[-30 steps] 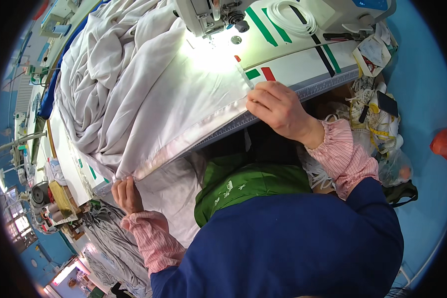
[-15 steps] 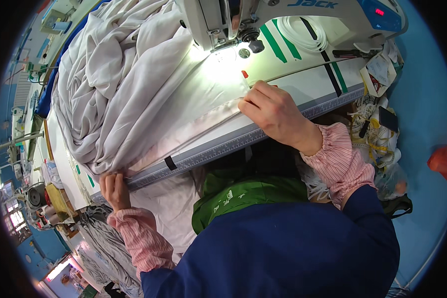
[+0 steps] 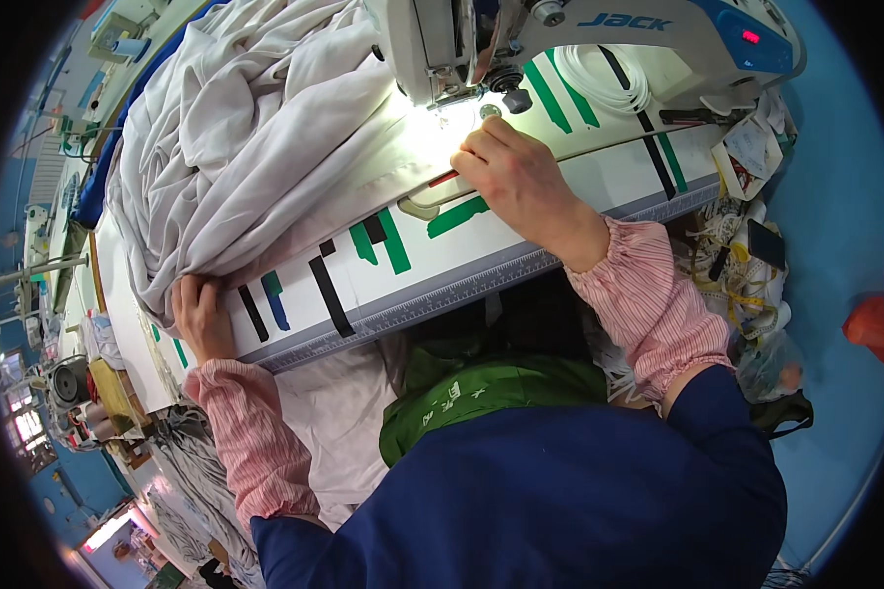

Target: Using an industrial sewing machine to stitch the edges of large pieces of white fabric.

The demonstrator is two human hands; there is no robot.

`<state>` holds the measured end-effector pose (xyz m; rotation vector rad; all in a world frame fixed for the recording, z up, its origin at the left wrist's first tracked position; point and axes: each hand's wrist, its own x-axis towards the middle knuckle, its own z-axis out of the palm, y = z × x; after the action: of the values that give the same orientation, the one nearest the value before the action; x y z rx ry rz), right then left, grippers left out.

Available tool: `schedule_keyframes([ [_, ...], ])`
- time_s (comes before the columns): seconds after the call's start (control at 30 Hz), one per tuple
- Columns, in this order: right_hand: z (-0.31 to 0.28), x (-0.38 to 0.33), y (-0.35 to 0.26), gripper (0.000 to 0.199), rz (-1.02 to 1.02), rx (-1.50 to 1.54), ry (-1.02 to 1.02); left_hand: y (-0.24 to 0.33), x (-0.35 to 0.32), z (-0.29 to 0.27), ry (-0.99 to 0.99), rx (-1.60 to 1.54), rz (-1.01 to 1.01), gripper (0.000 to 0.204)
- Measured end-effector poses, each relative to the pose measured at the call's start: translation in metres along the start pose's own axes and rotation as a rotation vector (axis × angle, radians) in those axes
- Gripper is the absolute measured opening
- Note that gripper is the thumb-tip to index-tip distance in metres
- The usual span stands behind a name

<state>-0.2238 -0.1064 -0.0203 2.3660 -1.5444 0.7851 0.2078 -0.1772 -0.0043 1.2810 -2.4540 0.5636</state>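
A large heap of pale grey fabric (image 3: 255, 137) covers the left side of the sewing table, its near edge running slantwise toward the lit needle area of a sewing machine (image 3: 432, 59). At the right end of that edge, close beside the presser foot, my right hand (image 3: 511, 172) is closed with the fabric's corner pinched in its fingers. My left hand (image 3: 202, 319) grips the same edge at the heap's lower left, fingers bent over the cloth. Both forearms wear pink striped sleeve covers.
A ruler strip (image 3: 452, 294) lines the table's front edge, with green and black tape strips (image 3: 395, 245) behind it. A coil of white cord (image 3: 614, 83) lies under the machine arm. To the right stand a small box of papers (image 3: 746, 147) and a tangle of tapes and a phone (image 3: 764, 245).
Both hands have shifted the fabric edge away from the table's front, my right hand moving up and left toward the needle. Tape strips on the table are now uncovered.
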Motion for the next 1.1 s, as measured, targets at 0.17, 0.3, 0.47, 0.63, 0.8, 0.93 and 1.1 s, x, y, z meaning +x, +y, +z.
schedule_keyframes([
  [0.17,-0.007,-0.015,-0.01,0.023,0.093,0.063,0.042,0.015,-0.003,-0.008,-0.102,0.161,-0.135,0.025],
  [0.3,-0.011,-0.022,-0.006,0.019,0.108,0.108,0.085,0.02,-0.029,-0.001,-0.122,0.017,-0.236,0.031],
  [0.47,-0.022,-0.035,0.048,0.012,0.36,0.068,0.198,0.013,-0.048,-0.014,-0.046,-0.271,-0.396,0.03],
  [0.63,-0.044,-0.036,0.091,0.008,0.483,-0.24,0.171,0.004,-0.055,-0.012,0.064,-0.431,-0.52,0.026],
  [0.8,-0.043,-0.048,0.097,0.008,0.508,-0.2,0.111,0.008,-0.051,-0.016,0.049,-0.447,-0.593,0.028],
  [0.93,-0.062,-0.056,0.092,0.008,0.446,-0.094,0.251,0.028,-0.034,-0.031,0.219,-0.413,-0.588,0.029],
  [1.1,-0.08,-0.061,0.07,0.011,0.284,0.073,0.285,0.143,0.028,-0.063,0.428,-0.655,-0.279,0.028],
])
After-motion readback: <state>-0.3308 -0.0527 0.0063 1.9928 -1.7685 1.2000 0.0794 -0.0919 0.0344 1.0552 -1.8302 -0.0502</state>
